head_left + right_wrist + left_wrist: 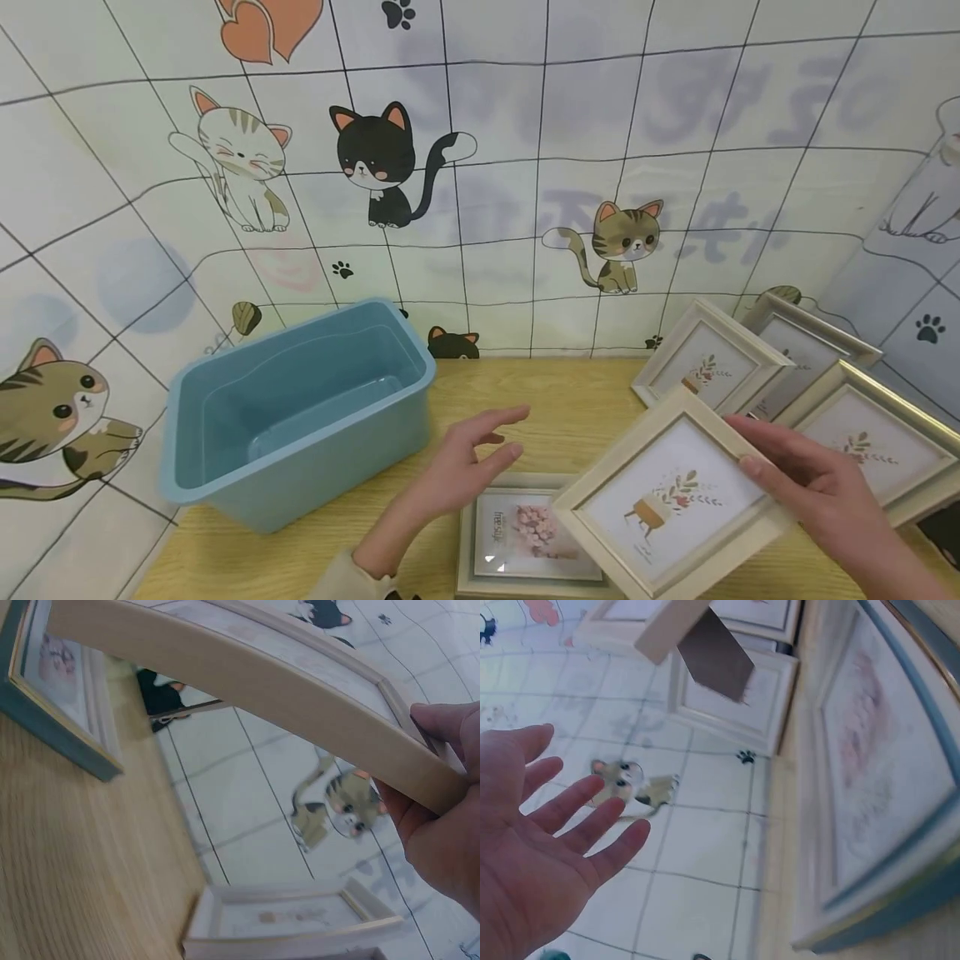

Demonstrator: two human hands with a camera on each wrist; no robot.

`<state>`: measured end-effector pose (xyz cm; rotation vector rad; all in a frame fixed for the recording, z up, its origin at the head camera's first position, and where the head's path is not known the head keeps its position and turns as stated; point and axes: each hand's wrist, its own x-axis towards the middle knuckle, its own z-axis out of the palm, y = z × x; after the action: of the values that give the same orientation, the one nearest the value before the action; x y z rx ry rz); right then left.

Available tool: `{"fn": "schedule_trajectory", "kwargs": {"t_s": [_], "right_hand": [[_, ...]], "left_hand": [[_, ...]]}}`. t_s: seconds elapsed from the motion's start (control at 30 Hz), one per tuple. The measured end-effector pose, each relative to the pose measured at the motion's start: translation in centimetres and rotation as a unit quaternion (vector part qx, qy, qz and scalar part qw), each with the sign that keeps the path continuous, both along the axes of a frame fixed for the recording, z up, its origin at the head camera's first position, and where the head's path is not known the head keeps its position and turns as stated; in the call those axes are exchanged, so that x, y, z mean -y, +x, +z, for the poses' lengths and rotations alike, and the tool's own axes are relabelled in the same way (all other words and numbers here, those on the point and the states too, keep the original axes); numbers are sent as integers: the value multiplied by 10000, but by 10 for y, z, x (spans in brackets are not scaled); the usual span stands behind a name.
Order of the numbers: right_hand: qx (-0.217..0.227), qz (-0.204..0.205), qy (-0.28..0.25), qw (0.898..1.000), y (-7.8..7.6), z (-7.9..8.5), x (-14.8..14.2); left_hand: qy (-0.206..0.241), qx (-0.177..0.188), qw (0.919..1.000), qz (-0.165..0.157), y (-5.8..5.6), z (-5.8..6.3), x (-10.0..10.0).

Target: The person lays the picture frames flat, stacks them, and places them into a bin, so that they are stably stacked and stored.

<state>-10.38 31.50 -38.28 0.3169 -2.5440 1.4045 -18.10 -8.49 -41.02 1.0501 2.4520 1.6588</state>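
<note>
My right hand (832, 492) grips a cream picture frame (667, 508) at its right edge, thumb on the front and fingers behind. The frame is raised and tilted, its print showing a plant in a brown pot on legs. In the right wrist view the frame (262, 690) shows its thick side edge above the wooden table. My left hand (465, 467) hovers left of it, holding nothing, its fingers (577, 817) spread in the left wrist view. Below lies another frame (525, 533) with a pink flower print, partly covered by the held frame.
A blue plastic bin (337, 475) stands at the left of the wooden table (525, 400). At the right lean more cream frames, among them a back one (705, 367) and a gold-edged one (877, 442). Behind is a tiled-pattern wall covering (510, 200) with cartoon cats.
</note>
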Motion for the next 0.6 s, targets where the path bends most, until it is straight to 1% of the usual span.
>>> {"fn": "schedule_trajectory", "kwargs": {"t_s": [0.07, 0.1, 0.2, 0.27, 0.33, 0.47, 0.53, 0.6], "right_hand": [[-140, 441, -315, 9984, -5, -2, 10], [-202, 697, -535, 9959, -7, -3, 16], [-404, 1346, -1058, 9844, -15, -6, 33], [-544, 1646, -1308, 9761, -19, -9, 44], [-652, 1838, -1468, 9697, -22, -11, 54], [-730, 2177, -1725, 9579, -26, -14, 68], [-707, 2336, -1879, 9514, -27, -15, 73], [-704, 2373, -1952, 9490, -27, -16, 76]], "left_hand": [[249, -93, 9993, -260, 3, 7, -6], [346, -152, 9986, -366, 5, 10, -9], [550, -220, 9965, -597, 8, 16, -14], [585, -218, 9954, -730, 10, 17, -18], [580, -179, 9945, -857, 11, 18, -21], [469, -66, 9932, -1059, 12, 17, -26], [457, 70, 9925, -1134, 13, 16, -28], [456, 237, 9916, -1191, 15, 17, -28]]}}
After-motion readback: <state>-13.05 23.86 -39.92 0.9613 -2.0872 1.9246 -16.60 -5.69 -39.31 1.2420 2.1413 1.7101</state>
